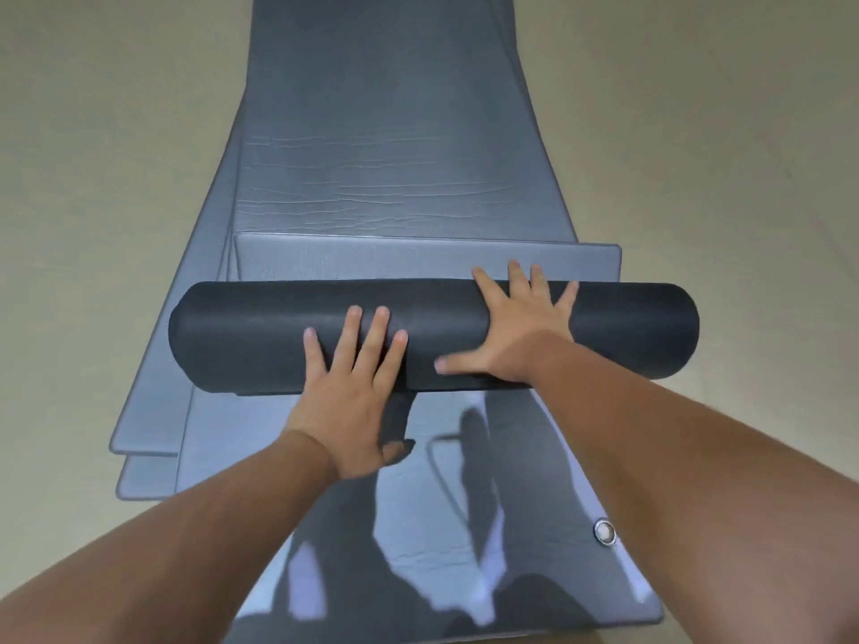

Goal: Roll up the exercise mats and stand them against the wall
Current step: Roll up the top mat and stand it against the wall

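A dark grey rolled mat [260, 337] lies crosswise on a stack of flat grey-blue mats [386, 132] that stretches away from me. A short flat tail of the rolled mat [418, 260] still shows just beyond the roll. My left hand [358, 388] presses on the near side of the roll with spread, straight fingers. My right hand [516, 332] lies flat over the top of the roll, fingers spread and reaching its far side, thumb pointing left.
Several flat mats are stacked unevenly, their corners [144, 476] sticking out at the lower left. A metal eyelet [604, 532] sits in the near right part of the top flat mat. Beige floor [93, 178] runs along both sides.
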Demonstrator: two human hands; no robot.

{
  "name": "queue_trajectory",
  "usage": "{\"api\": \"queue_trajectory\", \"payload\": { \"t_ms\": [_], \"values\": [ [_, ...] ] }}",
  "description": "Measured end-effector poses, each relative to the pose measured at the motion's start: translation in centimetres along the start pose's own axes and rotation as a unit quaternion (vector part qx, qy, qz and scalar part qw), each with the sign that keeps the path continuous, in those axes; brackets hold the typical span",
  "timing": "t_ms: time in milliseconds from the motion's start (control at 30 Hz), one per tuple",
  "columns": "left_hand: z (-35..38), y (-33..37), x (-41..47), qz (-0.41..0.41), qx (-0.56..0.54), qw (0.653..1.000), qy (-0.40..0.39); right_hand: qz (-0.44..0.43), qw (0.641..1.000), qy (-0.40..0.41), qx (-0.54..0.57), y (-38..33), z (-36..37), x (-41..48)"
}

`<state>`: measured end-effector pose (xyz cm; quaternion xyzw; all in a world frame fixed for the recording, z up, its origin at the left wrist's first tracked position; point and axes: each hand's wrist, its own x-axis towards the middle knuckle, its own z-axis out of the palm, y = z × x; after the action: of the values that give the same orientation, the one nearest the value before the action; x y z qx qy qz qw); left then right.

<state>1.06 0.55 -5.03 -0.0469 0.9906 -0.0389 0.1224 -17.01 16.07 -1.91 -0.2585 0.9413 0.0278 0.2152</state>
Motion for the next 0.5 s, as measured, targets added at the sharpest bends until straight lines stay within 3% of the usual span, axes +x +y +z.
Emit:
{"api": "queue_trajectory", "payload": {
  "t_ms": [100,200,333,500],
  "values": [
    [0.3,1.6,1.3,-0.064,-0.015,0.997,-0.040,-0.039,0.997,0.054,0.039,0.7,0.5,0.2],
    [-0.2,1.2,3.5,-0.074,-0.017,0.997,-0.032,-0.093,0.990,0.108,-0.026,0.9,3.0,-1.5],
    [-1.3,-0.9,7.4,-0.078,-0.010,0.996,-0.042,-0.105,0.990,0.070,-0.069,0.5,4.2,-0.3],
    [-3.4,-3.9,12.8,-0.077,-0.043,0.993,-0.074,-0.101,0.989,0.022,-0.106,0.2,0.3,5.2]
  ]
}}
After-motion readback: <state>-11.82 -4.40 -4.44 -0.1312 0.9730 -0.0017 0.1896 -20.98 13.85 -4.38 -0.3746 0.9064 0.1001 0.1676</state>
